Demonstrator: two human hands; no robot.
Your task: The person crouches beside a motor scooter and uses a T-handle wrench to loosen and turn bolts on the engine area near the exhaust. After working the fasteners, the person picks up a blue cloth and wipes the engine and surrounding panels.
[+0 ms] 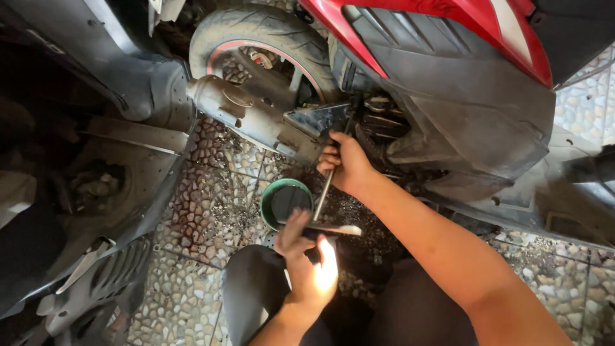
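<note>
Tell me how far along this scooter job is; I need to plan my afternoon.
Done: body panels lie off on the pebble floor, and a green basin sits under the engine. In hand: the right hand steadies a long-shafted tool up at the engine's underside while the left hand grips its cross handle. Left: the basin shows dark inside, whether anything has drained is unclear; panels remain off.
</note>
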